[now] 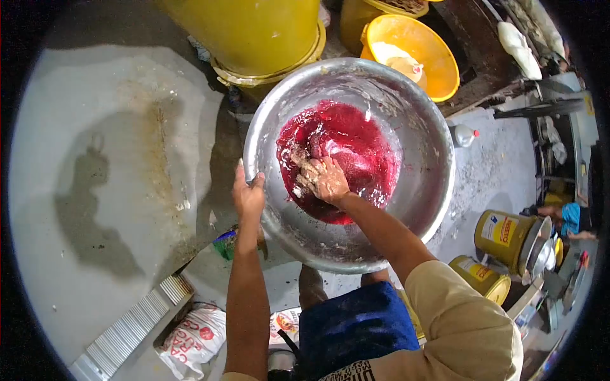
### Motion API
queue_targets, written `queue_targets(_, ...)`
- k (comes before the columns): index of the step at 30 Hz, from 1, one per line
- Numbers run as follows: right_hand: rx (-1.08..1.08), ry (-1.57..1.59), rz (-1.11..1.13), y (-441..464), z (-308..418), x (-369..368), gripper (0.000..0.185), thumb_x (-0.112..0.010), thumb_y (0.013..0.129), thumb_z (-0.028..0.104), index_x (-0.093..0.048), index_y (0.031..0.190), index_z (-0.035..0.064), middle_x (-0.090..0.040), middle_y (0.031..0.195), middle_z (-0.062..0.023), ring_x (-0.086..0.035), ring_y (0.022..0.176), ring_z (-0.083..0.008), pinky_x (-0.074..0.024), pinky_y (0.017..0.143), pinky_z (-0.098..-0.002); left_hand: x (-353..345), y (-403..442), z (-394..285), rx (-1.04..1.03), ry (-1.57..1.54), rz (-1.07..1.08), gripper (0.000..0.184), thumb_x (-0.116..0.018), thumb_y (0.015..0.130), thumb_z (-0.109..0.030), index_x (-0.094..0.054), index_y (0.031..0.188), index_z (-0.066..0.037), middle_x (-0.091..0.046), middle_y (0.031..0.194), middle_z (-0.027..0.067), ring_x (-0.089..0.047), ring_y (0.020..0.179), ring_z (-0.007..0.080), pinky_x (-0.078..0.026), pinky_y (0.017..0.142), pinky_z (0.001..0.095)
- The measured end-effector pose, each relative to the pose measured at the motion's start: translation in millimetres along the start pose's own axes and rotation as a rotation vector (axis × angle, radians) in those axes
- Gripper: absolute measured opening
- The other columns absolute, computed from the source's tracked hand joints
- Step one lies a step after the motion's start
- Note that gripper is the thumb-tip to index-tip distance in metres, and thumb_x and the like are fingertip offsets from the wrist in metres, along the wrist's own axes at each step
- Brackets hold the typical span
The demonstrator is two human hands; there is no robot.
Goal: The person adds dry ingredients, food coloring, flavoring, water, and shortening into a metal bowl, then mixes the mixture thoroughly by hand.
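the big bowl (422, 197) is in the middle of the frame, over your knees. a tall bucket (248, 32) stands behind it, at the top. a basin (448, 70) sits to the upper right, with a bottle (465, 135) below it. two tubs (505, 235) are at the lower right, and a sack (194, 340) lies lower left.

fisheye edge distortion, 1 figure-shaped shadow, wet glare
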State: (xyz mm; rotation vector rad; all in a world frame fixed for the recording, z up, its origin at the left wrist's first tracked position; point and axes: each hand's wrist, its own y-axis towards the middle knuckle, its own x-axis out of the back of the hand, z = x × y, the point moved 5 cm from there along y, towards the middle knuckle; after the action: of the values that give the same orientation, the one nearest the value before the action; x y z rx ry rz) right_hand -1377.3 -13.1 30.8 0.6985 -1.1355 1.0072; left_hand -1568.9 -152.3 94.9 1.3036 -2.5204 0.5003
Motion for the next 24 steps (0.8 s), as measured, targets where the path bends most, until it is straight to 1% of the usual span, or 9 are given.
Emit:
queue_targets(3,-0.023,-0.14,0.048,-22,-8,-19,0.044,-0.05,0.101,0.045,-0.062,0.132,0.0159,-0.065,0.124,-0.0162,-0.067,0.101,-0.0306,-0.0566,0.077,-0.0433,3,-16,-24,0.068,0.245,-0.027,0.063,-0.07,0.093,-0.009,-0.046,0.151,-0.004,-0.069,0.124,0.0224,-0.069,0.106,0.0307,-0.052,0.096,0.0386)
queue_targets(8,-0.49,-0.052,0.408,-30,-63,23,0.054,-0.049,0.1,0.052,-0.063,0.124,0.0061,-0.072,0.096,-0.0146,-0.073,0.078,-0.028,-0.0602,0.067,-0.0425,2,-25,-20,0.12,0.123,-0.048,0.062,-0.069,0.093,-0.006,-0.046,0.15,-0.004,-0.069,0.122,0.0212,-0.068,0.105,0.0289,-0.052,0.094,0.0382)
queue_targets(9,-0.618,-0.002,0.426,-31,-58,53,0.056,-0.055,0.096,0.052,-0.064,0.121,0.0025,-0.071,0.103,-0.0176,-0.072,0.094,-0.0319,-0.0594,0.081,-0.0455,6,-29,-41,0.202,0.043,-0.033,0.062,-0.068,0.093,-0.005,-0.046,0.15,-0.004,-0.07,0.121,0.0198,-0.068,0.104,0.0274,-0.052,0.094,0.0375)
queue_targets(12,-0.135,-0.013,-0.109,-65,-84,24,0.058,-0.064,0.091,0.049,-0.064,0.121,0.0005,-0.066,0.121,-0.0232,-0.064,0.116,-0.0381,-0.0505,0.101,-0.0498,9,-25,-32,0.191,-0.006,-0.001,0.063,-0.071,0.091,-0.005,-0.048,0.15,-0.004,-0.068,0.126,0.016,-0.065,0.108,0.0242,-0.05,0.097,0.0356)
queue_targets(13,-0.262,0.156,0.176,-77,-85,40,0.073,-0.072,0.085,0.05,-0.057,0.137,0.0,-0.046,0.149,-0.028,-0.042,0.141,-0.0457,-0.0313,0.119,-0.0547,9,-24,-30,0.145,0.01,0.012,0.064,-0.072,0.091,-0.005,-0.048,0.15,-0.004,-0.067,0.129,0.0148,-0.064,0.11,0.0233,-0.049,0.099,0.0349)
queue_targets(17,-0.344,-0.105,0.177,-103,-123,81,0.108,-0.068,0.087,0.066,-0.02,0.163,0.0064,-0.011,0.169,-0.026,-0.011,0.156,-0.0464,-0.0093,0.126,-0.0612,5,-27,-29,0.127,-0.002,-0.038,0.06,-0.068,0.093,0.0,-0.048,0.15,-0.002,-0.068,0.124,0.0136,-0.065,0.107,0.0219,-0.05,0.095,0.0329)
queue_targets(21,-0.094,0.222,-0.334,-64,-116,13,0.112,-0.06,0.082,0.08,-0.024,0.163,0.0112,-0.012,0.169,-0.0257,-0.015,0.155,-0.0463,-0.012,0.126,-0.0573,1,-23,-18,0.032,-0.018,-0.041,0.058,-0.068,0.093,0.001,-0.049,0.148,-0.001,-0.068,0.126,0.0123,-0.063,0.108,0.0186,-0.049,0.096,0.0314)
queue_targets(22,-0.255,0.255,0.129,-38,-91,16,0.109,-0.056,0.085,0.081,-0.024,0.163,0.0122,-0.018,0.167,-0.0273,-0.02,0.154,-0.0444,-0.0133,0.127,-0.0533,1,-23,-17,0.056,-0.042,-0.032,0.058,-0.068,0.093,0.002,-0.049,0.148,-0.001,-0.068,0.126,0.012,-0.063,0.108,0.0184,-0.049,0.096,0.0312)
queue_targets(24,-0.11,0.168,0.314,-7,-36,32,0.087,-0.046,0.093,0.078,-0.043,0.156,0.0181,-0.029,0.164,-0.0231,-0.025,0.153,-0.0386,-0.014,0.128,-0.0498,-2,-23,-17,0.103,-0.096,-0.013,0.057,-0.067,0.093,0.002,-0.05,0.147,-0.001,-0.068,0.126,0.0115,-0.063,0.108,0.018,-0.049,0.096,0.0309)
